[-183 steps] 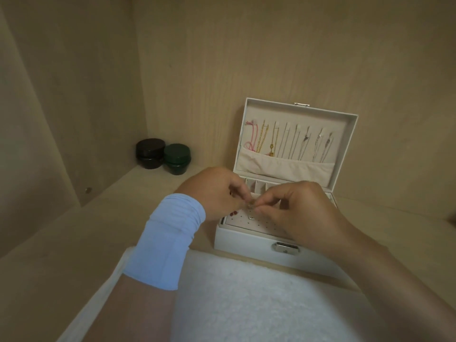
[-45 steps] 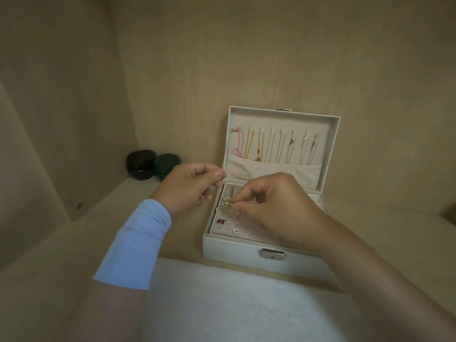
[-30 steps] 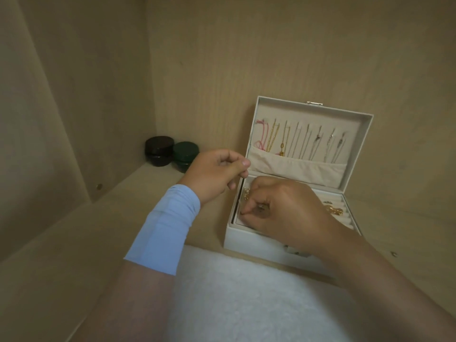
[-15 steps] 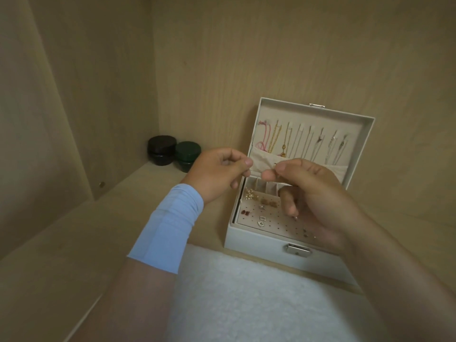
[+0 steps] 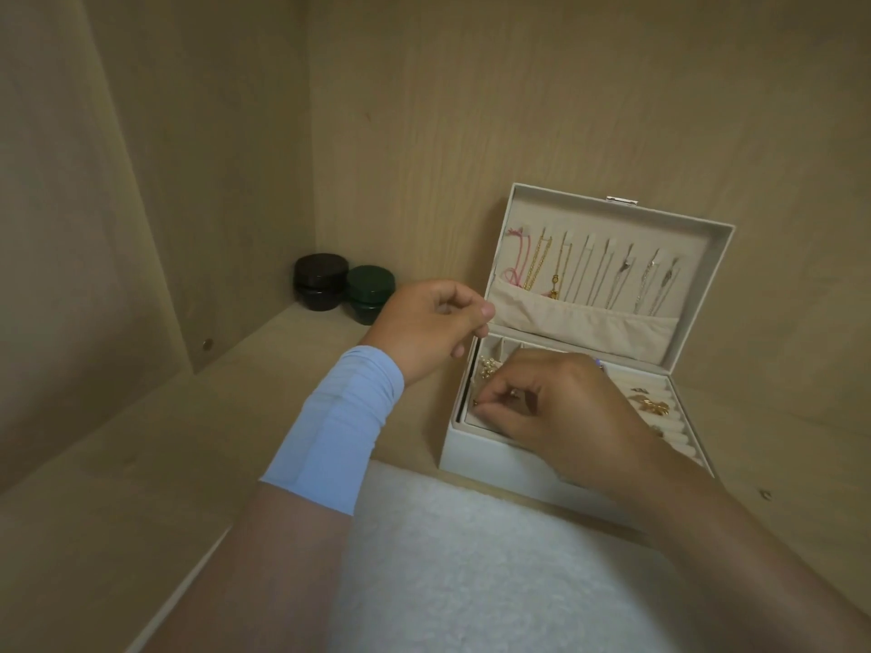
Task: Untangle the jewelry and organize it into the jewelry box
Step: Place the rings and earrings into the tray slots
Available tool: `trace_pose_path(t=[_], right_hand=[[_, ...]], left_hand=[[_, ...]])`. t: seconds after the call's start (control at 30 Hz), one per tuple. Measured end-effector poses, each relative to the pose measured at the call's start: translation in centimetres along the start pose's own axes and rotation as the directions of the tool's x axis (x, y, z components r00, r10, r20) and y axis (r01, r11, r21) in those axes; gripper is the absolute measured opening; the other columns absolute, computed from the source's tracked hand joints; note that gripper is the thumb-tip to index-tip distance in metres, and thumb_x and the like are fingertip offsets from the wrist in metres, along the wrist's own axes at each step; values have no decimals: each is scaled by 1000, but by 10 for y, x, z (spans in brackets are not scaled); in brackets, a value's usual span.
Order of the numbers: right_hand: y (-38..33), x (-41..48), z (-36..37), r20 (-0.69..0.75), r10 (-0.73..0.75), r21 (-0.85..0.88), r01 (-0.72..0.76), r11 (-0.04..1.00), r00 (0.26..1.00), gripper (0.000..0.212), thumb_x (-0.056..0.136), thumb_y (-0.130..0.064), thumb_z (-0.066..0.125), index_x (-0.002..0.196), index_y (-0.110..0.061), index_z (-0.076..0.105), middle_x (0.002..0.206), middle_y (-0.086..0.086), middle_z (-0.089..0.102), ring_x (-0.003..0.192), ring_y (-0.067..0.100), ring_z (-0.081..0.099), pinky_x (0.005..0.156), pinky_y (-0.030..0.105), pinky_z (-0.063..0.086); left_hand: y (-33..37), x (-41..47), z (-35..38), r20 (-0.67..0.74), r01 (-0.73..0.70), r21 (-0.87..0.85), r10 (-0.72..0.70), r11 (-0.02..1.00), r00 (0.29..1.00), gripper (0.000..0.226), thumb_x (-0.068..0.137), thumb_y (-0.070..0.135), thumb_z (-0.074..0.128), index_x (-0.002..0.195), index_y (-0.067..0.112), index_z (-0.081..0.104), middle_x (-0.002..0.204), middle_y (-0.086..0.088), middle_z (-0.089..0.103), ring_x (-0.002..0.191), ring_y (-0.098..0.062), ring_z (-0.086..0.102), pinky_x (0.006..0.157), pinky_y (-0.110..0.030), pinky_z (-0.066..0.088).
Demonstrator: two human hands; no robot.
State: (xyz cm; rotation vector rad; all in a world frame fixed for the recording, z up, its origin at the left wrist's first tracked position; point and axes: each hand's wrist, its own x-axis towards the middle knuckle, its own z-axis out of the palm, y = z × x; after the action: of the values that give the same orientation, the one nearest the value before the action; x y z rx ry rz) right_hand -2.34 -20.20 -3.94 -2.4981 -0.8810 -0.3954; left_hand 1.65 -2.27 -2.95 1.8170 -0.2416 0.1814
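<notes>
Pinching what looks like a gold earring (image 5: 476, 403) with my right hand (image 5: 561, 407), just above the tray of the jewelry box (image 5: 471, 451); my left hand (image 5: 424, 332) curls nearby, around what I cannot tell.

We saw the white jewelry box (image 5: 495, 457) standing open, its lid (image 5: 612, 214) tipped back and nearly upright. Inside the lid a pink cord (image 5: 513, 261), gold chains (image 5: 537, 266) and silver chains (image 5: 627, 280) hung side by side in straight lines, their lower ends tucked into a beige pocket (image 5: 584, 318). At the back left of the tray lay a pearly cluster (image 5: 488, 367). By the tray's left edge a small gold piece (image 5: 476, 403) sat pinched at the fingertips of the right hand (image 5: 565, 407); whether it touched the tray we could not tell. On the padded rolls at the right lay gold ornaments (image 5: 653, 406).
</notes>
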Motion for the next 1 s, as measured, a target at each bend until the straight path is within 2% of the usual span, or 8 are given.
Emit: trace_pose_path(t=[0.23, 0.37, 0.43, 0.53, 0.67, 0.77, 0.83, 1.0], right_hand=[[-1, 3, 6, -33, -67, -107, 63, 992, 997, 9, 80, -24, 75, 76, -31, 72, 77, -16, 65, 72, 2, 60, 66, 32, 53], [-1, 3, -3, 97, -40, -149, 54, 987, 994, 6, 86, -35, 69, 85, -35, 75, 87, -19, 65, 77, -1, 59, 67, 22, 48], [0, 4, -7, 130, -2, -77, 12, 997, 992, 9, 89, -36, 66, 88, -36, 75, 91, -19, 65, 78, -3, 57, 67, 15, 41], [4, 5, -13, 9, 85, 139, -85, 987, 996, 10, 90, -27, 68, 86, -33, 74, 86, -18, 66, 68, 0, 57, 62, 10, 37], [7, 6, -22, -197, 187, 266, -131, 955, 962, 12, 87, -22, 72, 89, -32, 68, 74, -26, 63, 47, 6, 47, 51, 13, 38], [7, 6, -22, -267, 194, 284, -115, 952, 944, 25, 83, -20, 78, 100, -35, 67, 88, -17, 63, 50, 7, 51, 54, 19, 46], [9, 7, -20, -295, 181, 278, -97, 956, 938, 26, 81, -21, 81, 100, -33, 70, 87, -14, 63, 54, 8, 51, 56, 22, 48], [14, 6, -22, -318, 190, 279, -100, 955, 929, 19, 76, -24, 86, 90, -31, 76, 83, -12, 67, 54, 6, 51, 54, 12, 40]], left_hand=[[1, -1, -1, -3, 2, 6, -2, 1000, 1000, 9, 92, 25, 65, 88, 19, 71, 76, 10, 72, 54, -6, 55, 57, -15, 43], [3, -2, -1, 4, 12, -9, -12, 1000, 1000, 11, 92, 26, 64, 87, 20, 72, 78, 10, 73, 56, -7, 55, 54, -13, 40], [5, -3, -2, 47, 46, -36, -44, 998, 998, 13, 94, 26, 62, 88, 21, 73, 84, 10, 75, 59, -8, 56, 56, -18, 40], [6, -6, -2, 134, 98, -83, -86, 992, 987, 13, 95, 26, 60, 96, 24, 72, 91, 9, 76, 64, -11, 59, 57, -22, 41], [6, -6, 2, 170, 132, -166, -104, 977, 980, 14, 95, 22, 62, 106, 21, 70, 92, 3, 77, 65, -12, 65, 52, -19, 43], [8, -7, 6, 226, 138, -182, -95, 974, 969, 15, 96, 23, 60, 107, 19, 69, 94, 1, 77, 69, -15, 68, 53, -20, 42], [8, -8, 8, 250, 148, -172, -102, 974, 963, 15, 95, 24, 61, 106, 17, 70, 90, -2, 77, 70, -16, 70, 52, -20, 42], [8, -9, 15, 276, 175, -158, -126, 972, 953, 19, 95, 25, 61, 108, 15, 71, 89, -4, 76, 73, -15, 70, 51, -19, 43]])
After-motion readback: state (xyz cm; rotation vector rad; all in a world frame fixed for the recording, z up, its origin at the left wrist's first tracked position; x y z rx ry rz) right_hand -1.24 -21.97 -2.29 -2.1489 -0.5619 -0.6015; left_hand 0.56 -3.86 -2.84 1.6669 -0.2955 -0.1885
